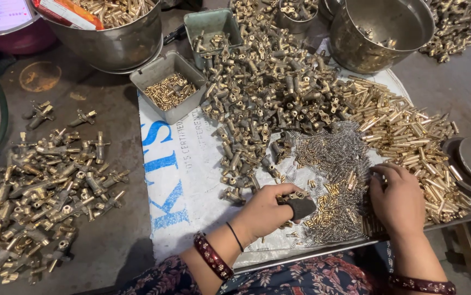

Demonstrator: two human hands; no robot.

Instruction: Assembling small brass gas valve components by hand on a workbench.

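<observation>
Head view, only one. Landmark: the white printed sack (180, 180) spread flat on the grey table (109, 109).

Left hand (265, 210), over the near middle of the sack, is closed around a brass valve body (295, 198) with a dark pad or thumb guard (301, 207) at the fingertips; the body's open end faces up and right. Right hand (396, 199), at the sack's near right edge, lies palm down with fingers curled into the small parts; whether it pinches one already cannot be told. It rests where the heap of thin steel springs (339, 158) meets the brass pins (410, 136).

Step, as a judgement: assembly, picking a small part to fit into the held body. The next move calls for isolating a single piece from a tangled heap, then lining it up with the body's opening while the left grip keeps it steady.

The valve body looks like dull, unpolished brass, short and T-shaped, mostly hidden by the fingers.

Beyond the hands, on the sack's far part: a big pile of the same bodies (268, 82). Left of the sack: another pile of valves (38, 191). At its far left corner: a square tin (167, 87) of tiny brass bits.
</observation>
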